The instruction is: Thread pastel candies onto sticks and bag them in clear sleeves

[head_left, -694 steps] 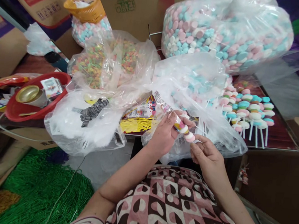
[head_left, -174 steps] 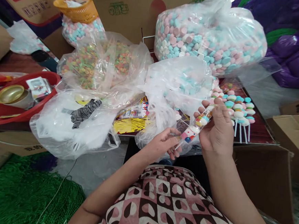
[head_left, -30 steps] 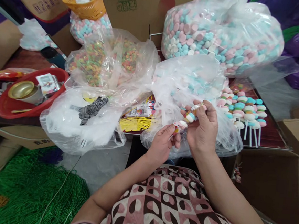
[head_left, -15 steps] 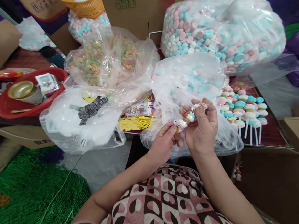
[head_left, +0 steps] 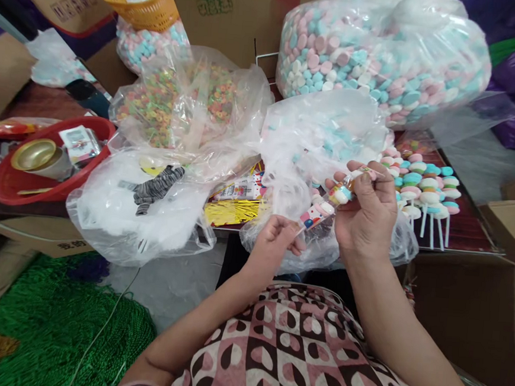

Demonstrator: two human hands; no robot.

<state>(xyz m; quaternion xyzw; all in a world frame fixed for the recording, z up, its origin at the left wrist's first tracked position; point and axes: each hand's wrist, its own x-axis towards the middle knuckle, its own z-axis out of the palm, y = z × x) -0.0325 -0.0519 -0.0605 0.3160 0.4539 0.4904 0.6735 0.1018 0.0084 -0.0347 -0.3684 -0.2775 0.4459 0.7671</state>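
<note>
Between my hands, slanting up to the right, is a wrapped marshmallow lollipop (head_left: 321, 211) in a clear bag printed with coloured spots. My left hand (head_left: 280, 233) pinches its lower end. My right hand (head_left: 369, 211) has its fingers closed around the upper end, where yellow, white and blue sweets show through the film. Whether a stick runs inside the lower end I cannot make out. Just beyond lies an open clear bag (head_left: 329, 130) of pale marshmallows. Unwrapped marshmallow lollipops (head_left: 428, 185) on white sticks lie in a pile to the right of my right hand.
A large bag of marshmallows (head_left: 340, 51) stands at the back, with a bag of gummy rings (head_left: 157, 105) left of it. Yellow twist ties (head_left: 231, 213) and printed wrappers (head_left: 244, 189) lie near the table edge. A red basin (head_left: 12, 191) is at far left; an open carton (head_left: 462, 316) stands lower right.
My hands have drawn apart, the right one moving right and the left slightly left and down. More of the printed wrapper now shows between them.
</note>
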